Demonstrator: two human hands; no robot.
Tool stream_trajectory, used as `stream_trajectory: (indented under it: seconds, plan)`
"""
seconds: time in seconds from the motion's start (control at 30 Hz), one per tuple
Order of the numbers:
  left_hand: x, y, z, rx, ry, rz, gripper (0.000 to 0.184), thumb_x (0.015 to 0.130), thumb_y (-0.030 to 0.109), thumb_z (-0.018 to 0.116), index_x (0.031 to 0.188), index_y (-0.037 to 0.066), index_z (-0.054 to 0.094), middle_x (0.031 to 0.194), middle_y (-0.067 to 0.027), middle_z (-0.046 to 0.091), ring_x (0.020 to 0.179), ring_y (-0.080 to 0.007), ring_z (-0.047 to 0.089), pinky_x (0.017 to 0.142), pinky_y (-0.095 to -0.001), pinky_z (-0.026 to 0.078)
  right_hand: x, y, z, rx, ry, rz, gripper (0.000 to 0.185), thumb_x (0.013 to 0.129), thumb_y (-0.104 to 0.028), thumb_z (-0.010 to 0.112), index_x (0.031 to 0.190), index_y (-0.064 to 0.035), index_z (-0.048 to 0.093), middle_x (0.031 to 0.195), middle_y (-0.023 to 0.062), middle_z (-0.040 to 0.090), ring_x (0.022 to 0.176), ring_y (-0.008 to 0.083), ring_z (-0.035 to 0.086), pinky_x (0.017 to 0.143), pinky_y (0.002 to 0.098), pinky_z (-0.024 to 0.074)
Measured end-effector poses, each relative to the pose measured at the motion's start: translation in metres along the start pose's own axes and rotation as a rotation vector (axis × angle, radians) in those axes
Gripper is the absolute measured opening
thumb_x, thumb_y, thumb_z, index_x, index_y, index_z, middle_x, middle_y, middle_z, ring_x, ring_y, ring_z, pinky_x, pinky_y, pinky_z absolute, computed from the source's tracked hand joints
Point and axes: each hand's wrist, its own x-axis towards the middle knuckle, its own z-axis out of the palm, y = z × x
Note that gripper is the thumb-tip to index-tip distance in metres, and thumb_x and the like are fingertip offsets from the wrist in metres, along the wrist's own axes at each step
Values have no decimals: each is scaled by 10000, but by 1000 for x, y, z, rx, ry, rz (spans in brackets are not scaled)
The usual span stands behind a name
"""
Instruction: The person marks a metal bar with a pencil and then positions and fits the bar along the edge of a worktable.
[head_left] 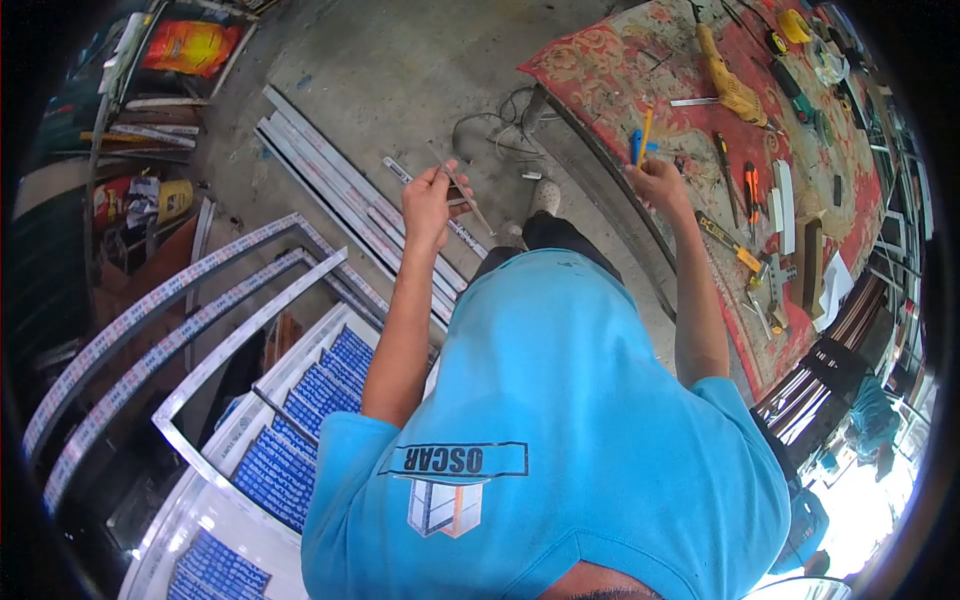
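My left hand (430,208) is closed around a thin metal rod (476,208) that slants down to the right past my fingers. Long metal profiles (340,180) lie on the floor just beyond that hand. At the table's near edge, my right hand (658,186) pinches a slim yellow stick, like a pencil (647,124). A blue piece (637,146) shows beside it at the fingertips; its kind is not clear, and the fingers hide its lower part. Both hands are held apart, in front of my blue shirt (560,400).
On the right, a table with a red floral cloth (600,75) bears a yellow drill (730,80), orange-handled pliers (751,190), a screwdriver (725,165) and other tools. Curved metal frames (190,275) and blue-printed panels (275,465) stand at left. A cable (490,118) lies on the floor.
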Motion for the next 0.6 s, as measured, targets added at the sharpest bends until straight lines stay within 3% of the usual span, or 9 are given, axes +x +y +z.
stream_trajectory:
  seconds: [0.1,0.13,0.23,0.27,0.3,0.37,0.47,0.57,0.6]
  plan:
    - [10,12,11,1,-14,15,271,986,195,481,1148,4,585,856,-67,652,695,-162,642,562,-304,542,29,-6,-16,-20,66,-22,323,855,-322,643,701,-41,601,546,24,557,476,102,527,438,284,403]
    - [14,15,13,-1,-10,21,272,986,196,482,1151,5,583,857,-65,652,698,-162,643,564,-304,543,48,2,-24,-138,136,-57,342,826,-342,654,717,-18,638,570,74,605,512,166,598,489,331,455]
    - [32,24,22,-9,-17,41,271,985,198,488,1154,8,583,860,-60,652,709,-163,648,576,-310,551,106,29,-47,-335,219,-85,342,819,-343,662,735,-14,627,589,60,601,499,129,576,434,291,430]
    - [39,27,26,-9,-18,51,272,985,199,489,1154,9,583,861,-60,652,711,-163,649,583,-312,556,116,32,-55,-351,227,-34,345,796,-346,669,758,-4,640,594,100,620,552,190,630,492,328,472]
    - [46,28,30,-8,-19,56,272,985,200,489,1154,9,584,862,-60,652,713,-163,650,590,-314,560,126,40,-61,-349,230,-31,345,796,-346,669,758,-4,640,594,100,620,552,190,630,492,328,472]
    - [63,32,39,-6,-15,54,273,985,198,490,1158,8,581,859,-60,650,714,-162,651,594,-307,564,151,58,-73,-573,445,-101,353,781,-356,666,763,-4,647,652,155,643,646,292,661,594,396,501]
    - [90,25,50,-67,-27,68,260,982,192,492,1149,18,588,870,-60,651,717,-153,653,571,-277,553,153,55,-83,-546,526,-62,366,772,-365,663,786,0,648,750,207,657,775,367,658,698,449,497]
    - [112,30,66,-72,-52,-14,257,984,191,486,1144,20,590,878,-63,651,717,-152,652,565,-272,548,150,58,-90,-515,484,20,373,774,-372,667,822,-3,646,831,229,659,836,376,650,730,464,494]
    - [121,34,69,-44,-87,-34,254,985,190,481,1139,20,590,877,-64,650,714,-156,650,567,-276,549,140,44,-88,-436,467,91,392,785,-380,664,914,-10,639,854,231,658,860,374,647,747,465,489]
